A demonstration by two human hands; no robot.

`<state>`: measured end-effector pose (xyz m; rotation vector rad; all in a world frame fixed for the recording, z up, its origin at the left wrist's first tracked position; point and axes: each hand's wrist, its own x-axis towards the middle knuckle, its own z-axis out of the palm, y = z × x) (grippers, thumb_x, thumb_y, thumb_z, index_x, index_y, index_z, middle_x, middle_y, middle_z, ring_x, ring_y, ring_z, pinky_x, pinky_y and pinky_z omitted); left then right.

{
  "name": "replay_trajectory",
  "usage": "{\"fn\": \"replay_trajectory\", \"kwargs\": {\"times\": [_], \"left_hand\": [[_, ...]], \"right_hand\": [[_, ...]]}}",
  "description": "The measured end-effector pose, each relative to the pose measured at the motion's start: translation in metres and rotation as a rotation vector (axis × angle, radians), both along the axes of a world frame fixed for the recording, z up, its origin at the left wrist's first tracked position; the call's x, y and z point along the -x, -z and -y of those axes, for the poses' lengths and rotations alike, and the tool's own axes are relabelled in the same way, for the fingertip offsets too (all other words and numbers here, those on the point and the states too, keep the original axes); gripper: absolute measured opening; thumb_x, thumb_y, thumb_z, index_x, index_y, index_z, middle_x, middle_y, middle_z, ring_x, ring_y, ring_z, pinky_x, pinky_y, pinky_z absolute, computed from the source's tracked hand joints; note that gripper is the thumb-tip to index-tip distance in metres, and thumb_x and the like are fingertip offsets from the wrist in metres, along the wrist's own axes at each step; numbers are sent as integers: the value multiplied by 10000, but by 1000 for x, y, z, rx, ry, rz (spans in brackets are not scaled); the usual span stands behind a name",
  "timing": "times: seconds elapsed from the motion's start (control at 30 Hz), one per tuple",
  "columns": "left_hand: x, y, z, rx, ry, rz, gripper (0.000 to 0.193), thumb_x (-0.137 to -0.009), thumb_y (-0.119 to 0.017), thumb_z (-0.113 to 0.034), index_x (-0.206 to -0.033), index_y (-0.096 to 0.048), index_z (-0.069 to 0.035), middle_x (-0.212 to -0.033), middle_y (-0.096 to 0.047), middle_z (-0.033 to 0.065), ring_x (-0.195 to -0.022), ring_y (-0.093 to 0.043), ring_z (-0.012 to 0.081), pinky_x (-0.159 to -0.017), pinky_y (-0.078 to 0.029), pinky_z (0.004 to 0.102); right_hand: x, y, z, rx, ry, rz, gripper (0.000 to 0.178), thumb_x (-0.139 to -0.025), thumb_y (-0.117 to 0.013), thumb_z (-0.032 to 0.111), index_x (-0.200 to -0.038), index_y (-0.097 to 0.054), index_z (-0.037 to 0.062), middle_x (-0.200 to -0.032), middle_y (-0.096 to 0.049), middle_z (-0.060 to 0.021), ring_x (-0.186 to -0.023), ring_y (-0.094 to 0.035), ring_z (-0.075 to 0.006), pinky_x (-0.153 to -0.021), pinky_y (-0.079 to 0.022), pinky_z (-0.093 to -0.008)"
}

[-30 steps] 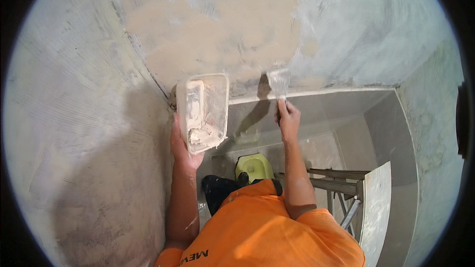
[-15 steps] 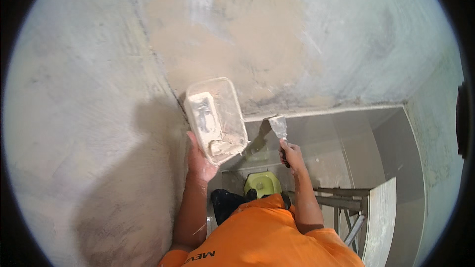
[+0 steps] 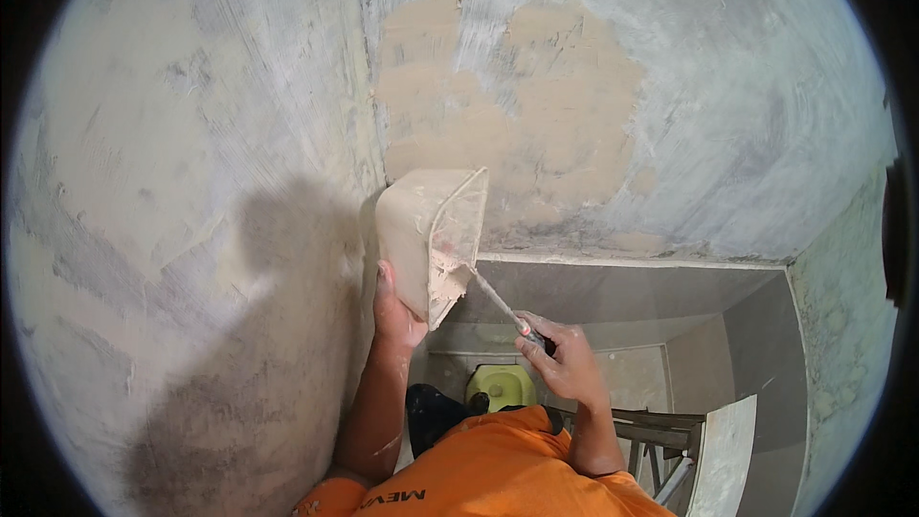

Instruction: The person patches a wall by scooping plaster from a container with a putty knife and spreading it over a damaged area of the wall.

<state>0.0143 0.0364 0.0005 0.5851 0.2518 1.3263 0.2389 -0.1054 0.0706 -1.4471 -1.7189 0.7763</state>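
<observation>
My left hand (image 3: 394, 311) grips a smeared, whitish plastic tub (image 3: 407, 225) by its lower side, tilted so that its mouth faces right. Inside the lower part of the tub sits pinkish-beige putty (image 3: 448, 280). With my right hand (image 3: 567, 359) I hold a putty knife (image 3: 500, 302) by its dark handle, fingers closed around it. Its blade reaches into the tub's mouth at the putty and is mostly hidden there. Behind the tub, a wet-looking beige putty patch (image 3: 536, 115) covers part of the grey wall.
A second plastered wall (image 3: 191, 258) stands close at my left, meeting the far wall in a corner. Grey tiles (image 3: 622, 292) line the lower wall. Below me is a yellow-green squat toilet (image 3: 503, 388). A metal frame with a pale board (image 3: 725, 455) stands at lower right.
My left hand has turned the tub onto its side, mouth rightward. My right hand has brought the putty knife from beside the tub into its mouth. The view has shifted slightly.
</observation>
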Motion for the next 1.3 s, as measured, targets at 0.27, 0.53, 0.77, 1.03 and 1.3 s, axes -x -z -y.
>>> {"fn": "replay_trajectory", "kwargs": {"times": [0.27,0.53,0.77,1.03,1.3], "left_hand": [[0,-3,3,-97,52,-30,828,-945,-628,-583,-1508,-393,-24,-1416,-555,139,-1240,-589,295,-1015,-507,461],[-11,-6,8,-59,28,-59,757,-1010,-515,-566,-1515,-399,-15,-1431,-560,173,-1315,-546,336,-1102,-434,499],[-15,-1,3,45,-139,-125,667,-1032,-506,-521,-1476,-466,-25,-1422,-575,148,-1270,-583,313,-1070,-459,482],[-21,-14,6,72,7,-25,662,-1023,-518,-551,-1483,-446,-81,-1416,-554,133,-1262,-580,289,-1045,-487,467],[-30,-6,11,69,-24,-106,781,-1011,-443,-655,-1542,-382,-86,-1509,-491,90,-1369,-490,302,-1143,-397,488]], "right_hand": [[12,7,7,-43,86,64,298,-982,-657,211,-1142,-673,-40,-789,-617,-297,-700,-624,-446,-628,-494,-428],[36,20,1,-13,97,150,371,-1037,-557,289,-880,-590,-45,-758,-592,-316,-772,-572,-538,-662,-446,-546],[35,10,-3,336,-122,-9,429,-1076,-499,346,-925,-551,-52,-623,-551,-168,-602,-594,-306,-608,-444,-450],[27,21,-2,836,-348,-1267,445,-1087,-455,440,-943,-564,33,-585,-457,-51,-381,-342,-79,-290,-243,-247],[-5,15,-2,628,-595,-1633,520,-1082,-399,501,-992,-575,21,-613,-507,-85,-349,-374,-124,-295,-272,-267]]}}
